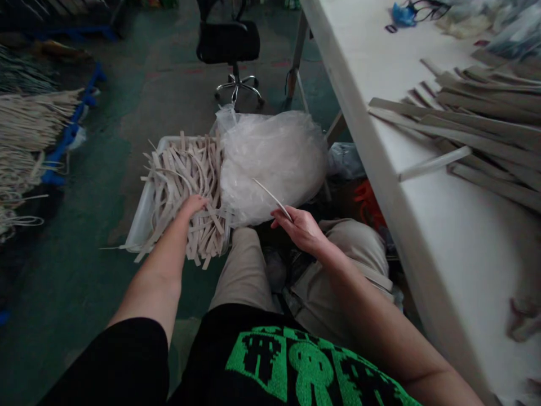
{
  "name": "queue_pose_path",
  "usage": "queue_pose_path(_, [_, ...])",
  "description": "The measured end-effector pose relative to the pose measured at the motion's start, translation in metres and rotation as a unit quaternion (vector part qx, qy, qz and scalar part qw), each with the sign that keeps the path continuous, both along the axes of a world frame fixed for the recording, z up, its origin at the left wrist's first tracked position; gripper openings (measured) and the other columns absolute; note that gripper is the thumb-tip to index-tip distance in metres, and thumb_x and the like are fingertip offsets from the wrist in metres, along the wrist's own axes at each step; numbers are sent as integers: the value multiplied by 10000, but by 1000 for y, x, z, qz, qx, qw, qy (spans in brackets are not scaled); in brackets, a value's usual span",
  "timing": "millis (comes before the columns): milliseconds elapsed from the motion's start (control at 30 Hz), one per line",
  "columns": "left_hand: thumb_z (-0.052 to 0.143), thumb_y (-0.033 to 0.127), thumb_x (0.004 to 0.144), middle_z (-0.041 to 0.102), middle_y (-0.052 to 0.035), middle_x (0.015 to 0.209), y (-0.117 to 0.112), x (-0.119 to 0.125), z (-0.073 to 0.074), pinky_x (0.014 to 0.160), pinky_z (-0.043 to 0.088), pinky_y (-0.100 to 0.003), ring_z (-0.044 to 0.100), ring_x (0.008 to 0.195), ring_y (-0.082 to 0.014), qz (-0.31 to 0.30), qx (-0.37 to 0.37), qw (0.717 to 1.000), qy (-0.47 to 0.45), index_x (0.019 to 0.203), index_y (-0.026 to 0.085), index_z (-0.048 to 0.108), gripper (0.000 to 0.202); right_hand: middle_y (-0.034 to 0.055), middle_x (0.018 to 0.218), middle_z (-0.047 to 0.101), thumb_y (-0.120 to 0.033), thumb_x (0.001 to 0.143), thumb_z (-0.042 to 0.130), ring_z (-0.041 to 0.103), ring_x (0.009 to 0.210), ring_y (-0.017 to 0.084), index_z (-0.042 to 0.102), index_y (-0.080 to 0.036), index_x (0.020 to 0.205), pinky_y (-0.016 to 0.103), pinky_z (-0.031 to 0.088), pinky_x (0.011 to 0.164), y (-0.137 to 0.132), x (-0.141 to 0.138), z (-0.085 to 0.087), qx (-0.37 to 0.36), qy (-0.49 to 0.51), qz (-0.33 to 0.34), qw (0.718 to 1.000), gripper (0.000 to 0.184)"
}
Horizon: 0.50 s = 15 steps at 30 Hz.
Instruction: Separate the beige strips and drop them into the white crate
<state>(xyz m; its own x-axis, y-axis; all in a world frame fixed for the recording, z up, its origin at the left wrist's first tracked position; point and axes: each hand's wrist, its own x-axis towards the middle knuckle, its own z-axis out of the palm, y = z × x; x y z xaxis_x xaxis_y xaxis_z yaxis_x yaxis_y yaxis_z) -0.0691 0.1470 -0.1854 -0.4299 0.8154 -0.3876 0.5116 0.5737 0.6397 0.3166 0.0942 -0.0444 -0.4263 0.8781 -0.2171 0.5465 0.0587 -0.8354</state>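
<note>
My left hand (pixel 195 204) reaches down into a white plastic bin (pixel 143 221) piled with flat beige strips (pixel 177 175). Its fingers are closed at the top of the pile, around a strip as far as I can see; the fingertips are partly hidden. Above my lap, my right hand (pixel 302 228) pinches one thin pale strip (pixel 270 194) between thumb and fingers. That strip sticks out forward and to the left, in front of a large clear plastic bag (pixel 270 158) with whitish contents. The bag stands against the bin's right side.
A white table (pixel 380 84) runs along my right, with long grey-beige strips (pixel 477 121), glasses (pixel 431 10) and plastic bags on it. Ahead is a black swivel chair (pixel 230 45). Bundled strips (pixel 34 121) lie by a blue pallet (pixel 80 118) on the left.
</note>
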Motion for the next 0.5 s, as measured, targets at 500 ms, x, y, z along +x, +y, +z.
queue_pose_path(500, [663,228,837,740,-182,1185,-44,83,-80,899,492,-368,681,1115,-324,-176,-166,948,207,1178,162,715,352,33,822,749,-387,986,562,621,696,155,704,-189,906,253,379,647,-6,-4,14,-18,-17,47,999,256])
